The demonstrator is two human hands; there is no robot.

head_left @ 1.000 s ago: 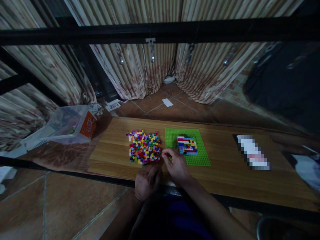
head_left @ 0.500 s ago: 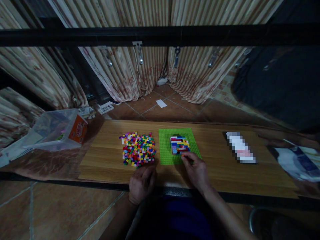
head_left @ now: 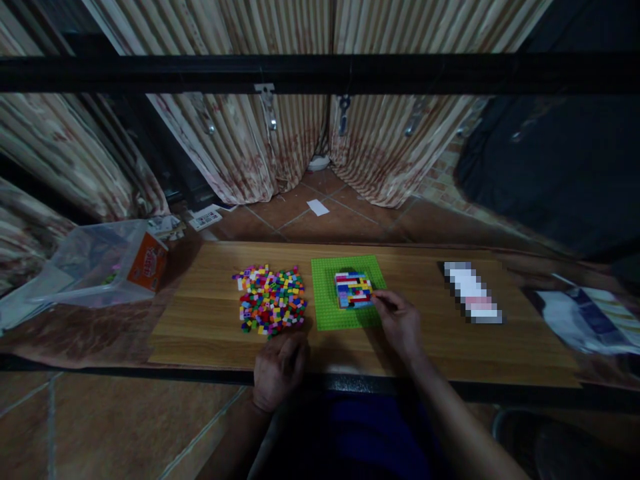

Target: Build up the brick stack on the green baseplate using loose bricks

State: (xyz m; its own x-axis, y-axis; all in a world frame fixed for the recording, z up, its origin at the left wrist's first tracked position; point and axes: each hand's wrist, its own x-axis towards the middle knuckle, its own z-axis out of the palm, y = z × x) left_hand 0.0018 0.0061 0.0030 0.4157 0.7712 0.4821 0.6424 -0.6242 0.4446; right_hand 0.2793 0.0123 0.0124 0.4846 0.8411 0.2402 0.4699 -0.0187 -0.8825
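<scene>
A green baseplate [head_left: 325,313] lies on the wooden board, and a small block of stacked coloured bricks [head_left: 353,290] stands on it. My right hand [head_left: 400,323] reaches to the right edge of that block, its fingertips pinched on something too small to make out. A loose pile of small coloured bricks [head_left: 271,300] lies left of the plate. My left hand [head_left: 278,369] rests curled at the board's near edge, just below the pile.
A clear plastic tub with an orange label [head_left: 107,261] lies tipped at the far left. A flat blurred item [head_left: 471,292] sits on the board's right part, with a plastic packet [head_left: 585,318] beyond it. A black bar [head_left: 320,72] crosses overhead; curtains hang behind.
My right hand has moved from the right edge of the brick pile across the green plate to the right side of the stacked block. My left hand has stayed at the near edge.
</scene>
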